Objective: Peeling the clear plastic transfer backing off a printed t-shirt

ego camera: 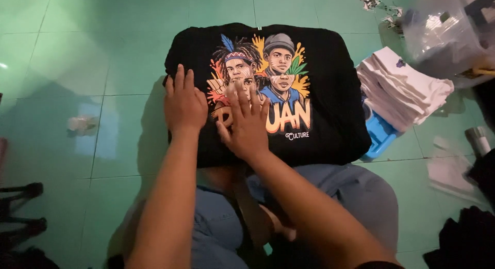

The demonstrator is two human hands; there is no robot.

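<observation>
One folded black shirt (330,93) with a colourful print, flat on green floor tiles (77,52). One stack of white cloths (402,88) just right. Two hands, left hand (184,104) and right hand (246,127), pressed flat on shirt, fingers spread, gripping nothing.

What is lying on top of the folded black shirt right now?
Both hands rest flat on the black shirt: left hand beside the print, right hand covering part of it. Whatever is under the shirt is hidden.
</observation>
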